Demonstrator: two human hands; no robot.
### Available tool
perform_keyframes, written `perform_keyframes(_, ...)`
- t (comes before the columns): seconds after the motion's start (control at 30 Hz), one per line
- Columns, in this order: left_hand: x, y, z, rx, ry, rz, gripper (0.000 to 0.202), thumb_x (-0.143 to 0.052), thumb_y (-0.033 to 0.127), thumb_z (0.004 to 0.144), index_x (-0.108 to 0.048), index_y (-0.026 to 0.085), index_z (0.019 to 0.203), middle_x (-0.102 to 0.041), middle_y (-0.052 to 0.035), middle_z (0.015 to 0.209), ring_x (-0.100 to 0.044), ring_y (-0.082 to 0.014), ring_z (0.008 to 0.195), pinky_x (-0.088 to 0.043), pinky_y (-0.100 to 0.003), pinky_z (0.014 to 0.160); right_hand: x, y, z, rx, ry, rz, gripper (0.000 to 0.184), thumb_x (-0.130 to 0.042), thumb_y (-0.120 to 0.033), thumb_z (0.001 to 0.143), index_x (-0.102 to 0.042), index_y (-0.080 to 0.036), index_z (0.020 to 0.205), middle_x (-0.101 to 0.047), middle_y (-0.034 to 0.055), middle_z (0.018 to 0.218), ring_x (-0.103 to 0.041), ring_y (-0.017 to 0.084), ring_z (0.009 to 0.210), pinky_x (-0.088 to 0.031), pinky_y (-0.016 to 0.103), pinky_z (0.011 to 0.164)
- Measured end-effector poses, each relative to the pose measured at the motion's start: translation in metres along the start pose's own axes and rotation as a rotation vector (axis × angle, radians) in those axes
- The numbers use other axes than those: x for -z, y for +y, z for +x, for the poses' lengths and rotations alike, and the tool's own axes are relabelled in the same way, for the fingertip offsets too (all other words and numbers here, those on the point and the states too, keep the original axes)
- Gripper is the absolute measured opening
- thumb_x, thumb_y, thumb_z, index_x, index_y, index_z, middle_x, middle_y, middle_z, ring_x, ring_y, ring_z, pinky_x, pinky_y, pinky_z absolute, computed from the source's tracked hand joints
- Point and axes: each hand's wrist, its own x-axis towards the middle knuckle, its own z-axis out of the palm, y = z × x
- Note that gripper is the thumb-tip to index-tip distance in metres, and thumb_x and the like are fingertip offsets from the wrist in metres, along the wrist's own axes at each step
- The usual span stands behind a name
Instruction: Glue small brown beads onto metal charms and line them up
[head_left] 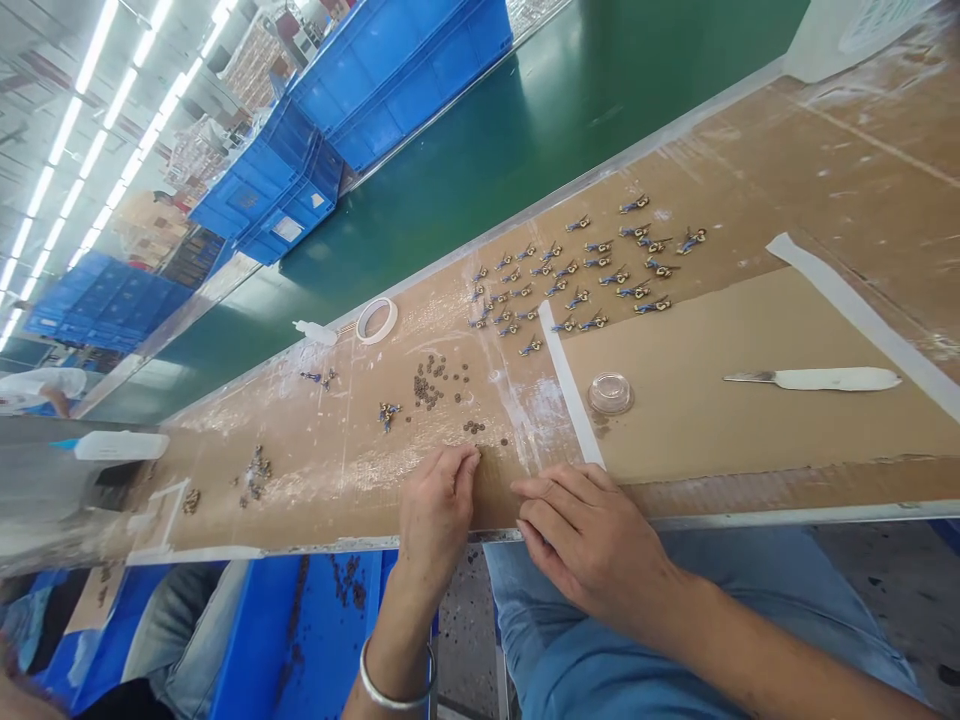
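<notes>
My left hand rests at the table's front edge, thumb and forefinger pinched together. Whatever sits in that pinch is too small to make out. To its right, my right hand lies on the edge with fingers loosely bent and apart, holding nothing that shows. Just beyond the left hand are small brown discs, most in a loose pile, and a few more discs closer in. Several small blue and gold soldier figures lie in rows farther back. A little group of figures lies left of the discs.
A white-handled knife and a clear round lid lie on the right. At the back are a tape roll and a small white bottle. Beyond runs a green conveyor belt with blue crates. Another person sits at left.
</notes>
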Motion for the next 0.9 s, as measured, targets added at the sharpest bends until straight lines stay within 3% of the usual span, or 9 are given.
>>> perform_keyframes(0.13, 0.002, 0.003, 0.006, -0.021, -0.038, 0.052, 0.018, -0.053, 0.014, 0.094, -0.069, 0.016, 0.086, -0.074, -0.0058, 0.08, -0.07, -0.0192, 0.071, -0.051, -0.028, 0.065, 0.0, 0.0, 0.001, 0.001, 0.012, 0.009, 0.011, -0.053, -0.011, 0.093, -0.061, -0.015, 0.087, -0.07, 0.0071, 0.098, -0.059, 0.019, 0.092, -0.041, 0.035, 0.08)
perform_keyframes(0.27, 0.005, 0.003, 0.009, 0.057, -0.07, 0.001, 0.016, -0.056, 0.017, 0.091, -0.071, 0.019, 0.085, -0.075, -0.0043, 0.081, -0.07, -0.0187, 0.071, -0.052, -0.027, 0.065, 0.001, 0.0, 0.003, -0.01, 0.036, 0.034, 0.012, -0.052, -0.011, 0.093, -0.061, -0.016, 0.087, -0.069, 0.0072, 0.097, -0.06, 0.018, 0.09, -0.045, 0.034, 0.079)
perform_keyframes(0.47, 0.02, 0.019, -0.007, 0.367, 0.039, -0.555, 0.01, -0.067, 0.026, 0.086, -0.074, 0.019, 0.083, -0.074, -0.0013, 0.072, -0.07, -0.0161, 0.068, -0.056, -0.024, 0.065, 0.005, -0.001, 0.008, -0.128, 0.131, 0.275, 0.019, -0.046, -0.009, 0.098, -0.062, -0.016, 0.106, -0.069, 0.0048, 0.092, -0.063, 0.015, 0.086, -0.053, 0.029, 0.078)
perform_keyframes(0.6, 0.029, 0.038, -0.022, 0.498, 0.093, -0.803, 0.008, -0.074, 0.026, 0.082, -0.077, 0.019, 0.085, -0.074, -0.0015, 0.071, -0.069, -0.0146, 0.068, -0.057, -0.022, 0.065, 0.01, -0.003, 0.014, -0.224, 0.166, 0.426, 0.017, -0.051, -0.015, 0.098, -0.065, -0.02, 0.106, -0.07, 0.0011, 0.092, -0.066, 0.012, 0.084, -0.054, 0.023, 0.076)
perform_keyframes(0.9, 0.033, 0.054, -0.03, 0.486, 0.101, -0.93, 0.004, -0.075, 0.023, 0.082, -0.079, 0.022, 0.084, -0.075, -0.0003, 0.071, -0.07, -0.0134, 0.066, -0.059, -0.019, 0.063, 0.018, -0.009, 0.014, -0.138, 0.132, 0.426, 0.012, -0.054, -0.017, 0.098, -0.066, -0.018, 0.1, -0.069, 0.0009, 0.088, -0.065, 0.011, 0.08, -0.053, 0.022, 0.075)
